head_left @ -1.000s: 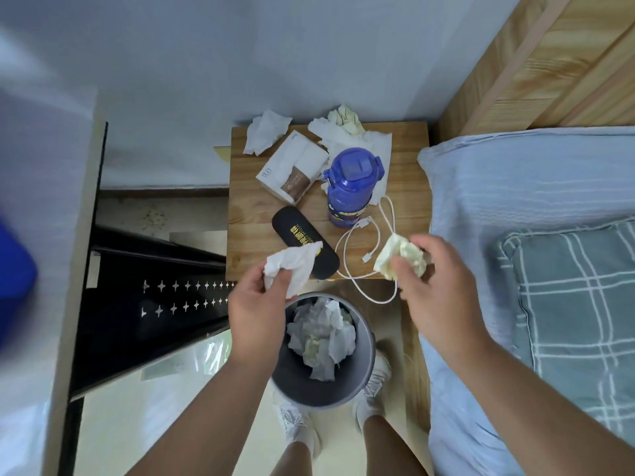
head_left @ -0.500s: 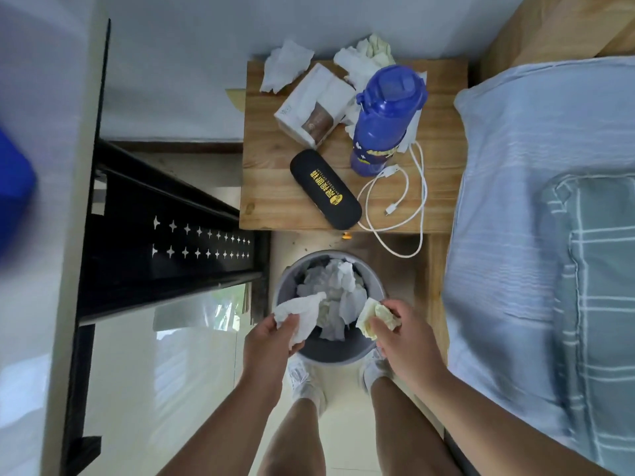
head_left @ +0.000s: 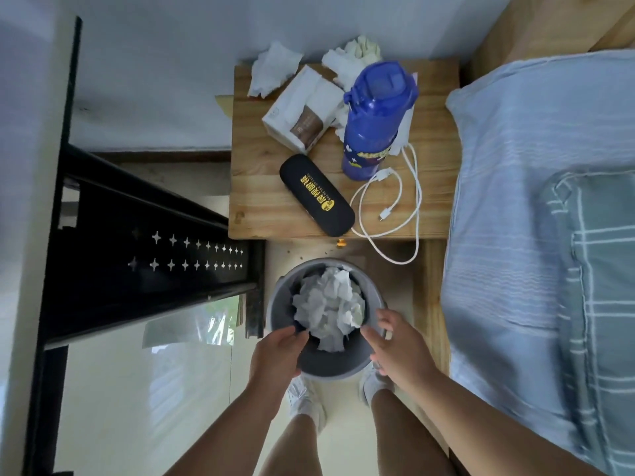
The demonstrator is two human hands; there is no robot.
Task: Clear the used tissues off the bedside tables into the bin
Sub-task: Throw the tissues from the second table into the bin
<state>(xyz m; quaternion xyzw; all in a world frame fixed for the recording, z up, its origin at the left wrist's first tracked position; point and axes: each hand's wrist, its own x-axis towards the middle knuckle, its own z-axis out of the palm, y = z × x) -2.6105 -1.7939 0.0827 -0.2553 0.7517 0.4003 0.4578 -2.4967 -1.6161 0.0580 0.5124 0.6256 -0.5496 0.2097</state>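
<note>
A grey round bin (head_left: pixel 279 314) stands on the floor in front of the wooden bedside table (head_left: pixel 261 201). Crumpled white tissues (head_left: pixel 326 304) fill it. My left hand (head_left: pixel 276 353) hovers over the bin's near left rim, fingers relaxed and holding nothing. My right hand (head_left: pixel 398 345) hangs over the near right rim, fingers spread and empty. On the table's far edge lie a white crumpled tissue (head_left: pixel 273 68) at the left and a pale yellowish tissue wad (head_left: pixel 360 51) behind the bottle, with more white tissue (head_left: pixel 338 65) beside it.
On the table stand a blue water bottle (head_left: pixel 376 115), a white tissue pack (head_left: pixel 302 108), a black glasses case (head_left: pixel 316 195) and a white charging cable (head_left: pixel 391 207). A bed with blue sheet (head_left: pixel 515 201) lies right; a black metal frame (head_left: pixel 137 242) stands left.
Both hands carried tissues from the table down to the bin and let them go; the tissues now lie in the bin and both hands are empty.
</note>
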